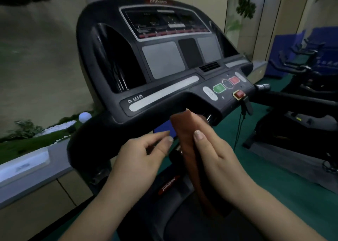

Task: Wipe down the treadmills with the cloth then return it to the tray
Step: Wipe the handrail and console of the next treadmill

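Observation:
A black treadmill console (pixel 164 61) with a display, grey pads and green and red buttons fills the upper middle of the head view. A long brown cloth (pixel 184 131) hangs folded just below the console's front edge. My right hand (pixel 215 153) holds it, thumb on the near face and fingers behind. Just left of the cloth, my left hand (pixel 144 153) hovers with fingers loosely curled, its fingertips close to the cloth but apart from it. The treadmill's deck and motor cover (pixel 170 184) lie below both hands.
A low counter with a pale tray (pixel 27 163) runs along the left, backed by a landscape mural. Exercise bikes (pixel 301 94) stand on green flooring to the right. A safety-key cord (pixel 239 127) dangles from the console's red clip.

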`<action>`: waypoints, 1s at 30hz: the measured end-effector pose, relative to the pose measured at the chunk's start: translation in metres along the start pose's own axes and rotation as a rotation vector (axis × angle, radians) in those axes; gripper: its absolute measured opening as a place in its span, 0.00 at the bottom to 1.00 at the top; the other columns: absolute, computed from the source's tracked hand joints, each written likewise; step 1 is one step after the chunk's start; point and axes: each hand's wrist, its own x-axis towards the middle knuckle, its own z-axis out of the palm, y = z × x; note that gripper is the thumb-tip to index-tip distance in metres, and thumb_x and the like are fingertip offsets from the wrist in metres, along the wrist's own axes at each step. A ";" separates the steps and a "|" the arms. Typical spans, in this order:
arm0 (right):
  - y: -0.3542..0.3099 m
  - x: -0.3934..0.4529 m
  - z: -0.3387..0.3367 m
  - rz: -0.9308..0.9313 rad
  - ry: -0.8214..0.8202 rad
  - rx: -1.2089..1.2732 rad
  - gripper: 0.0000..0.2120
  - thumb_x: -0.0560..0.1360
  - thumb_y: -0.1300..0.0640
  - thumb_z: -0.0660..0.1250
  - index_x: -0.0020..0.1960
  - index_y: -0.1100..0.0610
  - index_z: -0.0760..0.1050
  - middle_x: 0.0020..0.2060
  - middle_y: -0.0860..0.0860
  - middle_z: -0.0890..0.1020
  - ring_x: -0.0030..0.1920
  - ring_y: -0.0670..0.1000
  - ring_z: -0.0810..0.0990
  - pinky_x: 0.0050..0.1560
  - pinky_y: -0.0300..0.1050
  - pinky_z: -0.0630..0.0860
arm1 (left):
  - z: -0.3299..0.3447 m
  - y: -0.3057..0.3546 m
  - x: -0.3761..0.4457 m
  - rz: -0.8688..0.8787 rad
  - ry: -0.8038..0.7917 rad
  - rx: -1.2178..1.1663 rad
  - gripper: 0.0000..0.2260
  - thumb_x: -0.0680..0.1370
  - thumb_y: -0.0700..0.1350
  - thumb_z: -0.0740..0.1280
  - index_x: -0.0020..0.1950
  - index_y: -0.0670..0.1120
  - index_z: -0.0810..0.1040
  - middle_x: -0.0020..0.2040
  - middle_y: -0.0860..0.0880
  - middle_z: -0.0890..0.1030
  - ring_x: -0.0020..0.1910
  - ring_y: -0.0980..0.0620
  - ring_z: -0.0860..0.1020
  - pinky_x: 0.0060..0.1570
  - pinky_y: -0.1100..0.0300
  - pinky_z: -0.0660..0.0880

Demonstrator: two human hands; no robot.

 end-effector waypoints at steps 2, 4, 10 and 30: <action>-0.015 0.006 0.012 -0.031 -0.049 0.096 0.20 0.78 0.49 0.54 0.69 0.37 0.66 0.58 0.38 0.77 0.59 0.34 0.73 0.56 0.24 0.64 | -0.006 0.015 -0.005 0.004 0.015 -0.220 0.22 0.67 0.65 0.60 0.50 0.56 0.83 0.44 0.57 0.85 0.46 0.59 0.82 0.49 0.51 0.79; -0.024 0.014 0.024 -0.033 -0.037 0.163 0.19 0.77 0.50 0.58 0.66 0.38 0.70 0.56 0.47 0.78 0.56 0.38 0.76 0.56 0.27 0.67 | -0.011 0.023 -0.007 0.000 0.032 -0.359 0.18 0.70 0.60 0.61 0.50 0.53 0.84 0.45 0.55 0.85 0.48 0.55 0.83 0.51 0.51 0.78; -0.035 0.035 0.056 0.130 0.094 0.489 0.03 0.73 0.60 0.71 0.45 0.57 0.76 0.35 0.50 0.83 0.36 0.43 0.80 0.36 0.36 0.75 | -0.023 0.021 -0.003 -0.072 0.158 -0.540 0.16 0.71 0.54 0.63 0.53 0.49 0.82 0.46 0.49 0.85 0.47 0.52 0.83 0.46 0.58 0.79; -0.025 0.158 0.094 -0.104 0.318 -0.364 0.15 0.72 0.53 0.71 0.57 0.45 0.76 0.53 0.43 0.73 0.54 0.40 0.73 0.51 0.25 0.63 | -0.195 -0.013 0.163 0.467 0.388 0.357 0.20 0.73 0.45 0.72 0.62 0.60 0.77 0.50 0.54 0.75 0.48 0.53 0.77 0.53 0.57 0.74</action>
